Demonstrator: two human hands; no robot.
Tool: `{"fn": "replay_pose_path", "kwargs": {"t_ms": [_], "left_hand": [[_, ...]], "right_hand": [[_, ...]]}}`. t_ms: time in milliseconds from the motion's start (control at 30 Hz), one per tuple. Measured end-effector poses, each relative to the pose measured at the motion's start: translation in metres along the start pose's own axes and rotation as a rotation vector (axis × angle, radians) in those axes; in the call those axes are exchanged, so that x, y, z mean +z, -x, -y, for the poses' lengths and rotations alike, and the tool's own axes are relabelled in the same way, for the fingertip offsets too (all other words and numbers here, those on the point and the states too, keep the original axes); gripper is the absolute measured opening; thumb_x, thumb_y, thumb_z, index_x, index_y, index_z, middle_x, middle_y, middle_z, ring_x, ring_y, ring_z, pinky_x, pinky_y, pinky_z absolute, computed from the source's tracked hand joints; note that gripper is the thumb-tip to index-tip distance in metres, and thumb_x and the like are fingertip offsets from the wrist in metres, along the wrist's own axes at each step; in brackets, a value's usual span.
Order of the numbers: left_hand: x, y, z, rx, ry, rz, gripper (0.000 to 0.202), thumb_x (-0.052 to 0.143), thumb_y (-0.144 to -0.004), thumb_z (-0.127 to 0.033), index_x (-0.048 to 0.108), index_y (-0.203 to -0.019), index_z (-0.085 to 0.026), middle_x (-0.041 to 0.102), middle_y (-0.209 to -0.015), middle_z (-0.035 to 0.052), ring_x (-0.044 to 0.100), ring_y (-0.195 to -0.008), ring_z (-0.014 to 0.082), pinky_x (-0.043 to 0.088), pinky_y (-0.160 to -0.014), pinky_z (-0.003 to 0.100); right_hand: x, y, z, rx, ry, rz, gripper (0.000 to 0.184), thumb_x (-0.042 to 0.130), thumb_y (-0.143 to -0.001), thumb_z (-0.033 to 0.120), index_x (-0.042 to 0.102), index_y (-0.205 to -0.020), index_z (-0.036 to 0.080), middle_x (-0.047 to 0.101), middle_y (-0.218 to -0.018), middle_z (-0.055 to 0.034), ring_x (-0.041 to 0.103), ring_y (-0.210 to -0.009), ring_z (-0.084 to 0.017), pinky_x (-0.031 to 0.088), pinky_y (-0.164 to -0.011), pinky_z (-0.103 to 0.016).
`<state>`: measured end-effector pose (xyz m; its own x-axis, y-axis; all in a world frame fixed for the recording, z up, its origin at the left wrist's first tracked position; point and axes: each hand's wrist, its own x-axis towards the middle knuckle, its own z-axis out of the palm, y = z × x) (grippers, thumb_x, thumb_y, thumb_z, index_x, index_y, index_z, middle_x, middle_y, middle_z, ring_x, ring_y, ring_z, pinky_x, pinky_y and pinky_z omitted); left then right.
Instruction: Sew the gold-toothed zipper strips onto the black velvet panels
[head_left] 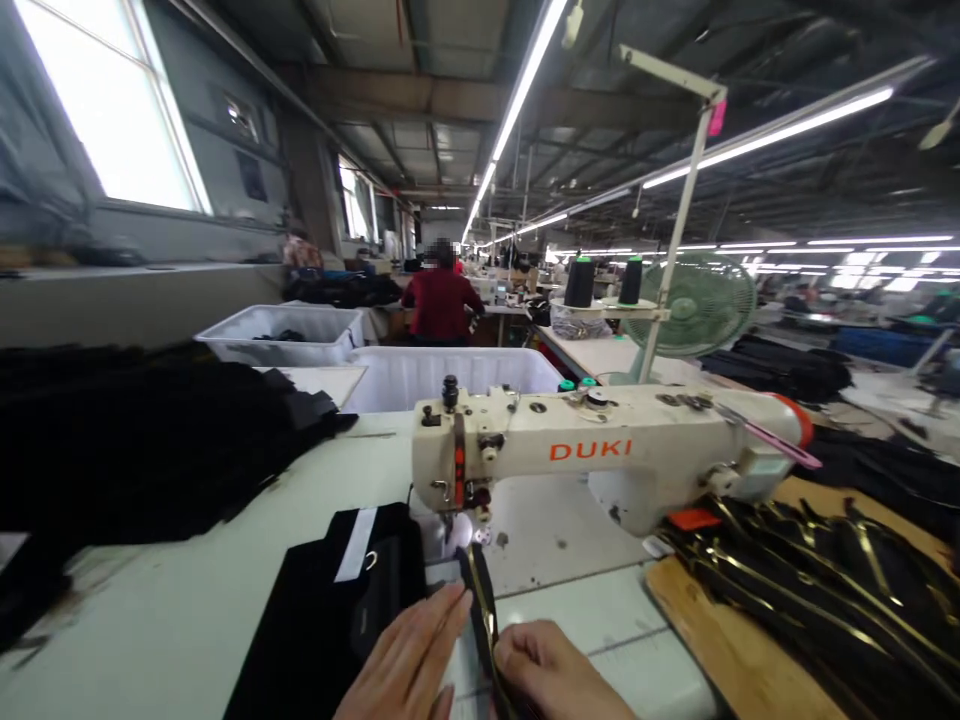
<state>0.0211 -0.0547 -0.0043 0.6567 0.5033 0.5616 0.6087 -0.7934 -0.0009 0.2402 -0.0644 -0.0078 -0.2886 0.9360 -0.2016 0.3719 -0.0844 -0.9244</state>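
Observation:
My right hand (559,672) pinches a black zipper strip (484,610) with a gold line along it, between thumb and curled fingers. The strip runs up from my hand to the needle area of a white sewing machine (517,440). My left hand (412,655) lies flat with its fingers stretched, over the right edge of a black fabric piece (300,610), its fingertips beside the strip. That piece bears a white strip (355,545) and a small metal ring (371,561). The machine's lamp lights the spot under the needle.
Black fabric pieces (150,450) are piled on the left. At right, more gold-lined zipper strips (795,580) lie on a brown board (720,640). White bins (457,368), a green fan (697,305) and a person in dark red (444,305) are beyond the machine. Pink-handled tweezers (780,445) rest on the machine.

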Motion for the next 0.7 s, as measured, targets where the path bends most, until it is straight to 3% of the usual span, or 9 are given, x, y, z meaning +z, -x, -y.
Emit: {"fn": "replay_pose_path", "kwargs": {"t_ms": [133, 200, 267, 333, 400, 467, 533, 600, 700], "left_hand": [[0.008, -0.012, 0.020, 0.096, -0.029, 0.138, 0.075, 0.044, -0.074, 0.000, 0.043, -0.146, -0.019, 0.053, -0.146, 0.0059, 0.051, -0.134, 0.0216, 0.040, -0.112, 0.036], [0.015, -0.013, 0.028, 0.120, -0.008, 0.198, 0.074, 0.047, -0.073, 0.000, 0.046, -0.144, -0.020, 0.055, -0.145, 0.0054, 0.052, -0.132, 0.0218, 0.039, -0.113, 0.038], [0.023, -0.012, 0.031, 0.126, -0.012, 0.229, 0.073, 0.048, -0.074, 0.000, 0.045, -0.145, -0.018, 0.054, -0.145, 0.0069, 0.053, -0.132, 0.0226, 0.038, -0.114, 0.038], [0.028, -0.011, 0.030, 0.127, -0.030, 0.225, 0.074, 0.049, -0.073, 0.001, 0.044, -0.145, -0.014, 0.054, -0.145, 0.0092, 0.053, -0.132, 0.0237, 0.039, -0.113, 0.037], [0.029, -0.009, 0.033, 0.150, -0.005, 0.201, 0.073, 0.049, -0.073, 0.001, 0.045, -0.144, -0.014, 0.056, -0.143, 0.0089, 0.054, -0.131, 0.0227, 0.040, -0.112, 0.034], [0.026, -0.008, 0.045, 0.149, 0.083, 0.152, 0.065, 0.049, -0.079, -0.004, 0.047, -0.143, -0.019, 0.059, -0.141, 0.0059, 0.056, -0.128, 0.0204, 0.041, -0.111, 0.031], [0.020, -0.009, 0.070, -0.029, 0.190, 0.105, 0.050, 0.049, -0.090, -0.015, 0.053, -0.138, -0.029, 0.060, -0.139, 0.0015, 0.056, -0.127, 0.0204, 0.039, -0.113, 0.034], [0.014, -0.012, 0.102, -0.350, 0.247, 0.085, 0.037, 0.051, -0.096, -0.030, 0.058, -0.133, -0.033, 0.060, -0.137, 0.0016, 0.052, -0.130, 0.0259, 0.034, -0.115, 0.045], [0.013, -0.021, 0.142, -0.552, 0.264, 0.090, 0.046, 0.064, -0.085, -0.043, 0.061, -0.127, -0.022, 0.058, -0.136, 0.0142, 0.049, -0.128, 0.0397, 0.034, -0.109, 0.061]], "right_hand": [[0.008, -0.023, 0.015, -0.002, 0.129, 0.047, 0.045, 0.045, -0.093, 0.054, 0.043, -0.062, 0.022, 0.040, -0.051, 0.0047, 0.048, -0.047, -0.013, 0.041, -0.049, -0.023], [-0.001, -0.024, 0.022, -0.025, 0.243, -0.017, 0.041, 0.049, -0.093, 0.045, 0.048, -0.060, 0.021, 0.047, -0.052, 0.0004, 0.055, -0.055, -0.017, 0.047, -0.059, -0.029], [-0.014, -0.025, 0.028, -0.066, 0.348, -0.139, 0.031, 0.048, -0.095, 0.036, 0.058, -0.071, 0.019, 0.059, -0.066, -0.0064, 0.061, -0.072, -0.024, 0.048, -0.074, -0.036], [-0.024, -0.032, 0.031, -0.207, 0.468, -0.208, 0.018, 0.047, -0.096, 0.026, 0.064, -0.095, 0.019, 0.066, -0.092, -0.0107, 0.062, -0.091, -0.027, 0.046, -0.087, -0.040], [-0.029, -0.042, 0.029, -0.432, 0.605, -0.177, 0.026, 0.049, -0.094, 0.017, 0.063, -0.115, 0.024, 0.065, -0.116, -0.0092, 0.059, -0.107, -0.026, 0.045, -0.095, -0.038], [-0.028, -0.053, 0.022, -0.615, 0.736, -0.130, 0.036, 0.051, -0.094, 0.011, 0.061, -0.125, 0.026, 0.062, -0.128, -0.0068, 0.056, -0.117, -0.025, 0.044, -0.100, -0.038], [-0.024, -0.059, 0.014, -0.664, 0.820, -0.122, 0.037, 0.051, -0.094, 0.010, 0.060, -0.127, 0.025, 0.062, -0.128, -0.0071, 0.056, -0.117, -0.026, 0.044, -0.101, -0.040], [-0.020, -0.060, 0.008, -0.663, 0.853, -0.124, 0.036, 0.053, -0.094, 0.011, 0.061, -0.127, 0.023, 0.063, -0.126, -0.0080, 0.057, -0.114, -0.026, 0.045, -0.101, -0.041], [-0.017, -0.055, 0.005, -0.659, 0.834, -0.123, 0.034, 0.056, -0.095, 0.018, 0.060, -0.128, 0.023, 0.062, -0.127, -0.0086, 0.057, -0.115, -0.025, 0.046, -0.102, -0.040]]}}
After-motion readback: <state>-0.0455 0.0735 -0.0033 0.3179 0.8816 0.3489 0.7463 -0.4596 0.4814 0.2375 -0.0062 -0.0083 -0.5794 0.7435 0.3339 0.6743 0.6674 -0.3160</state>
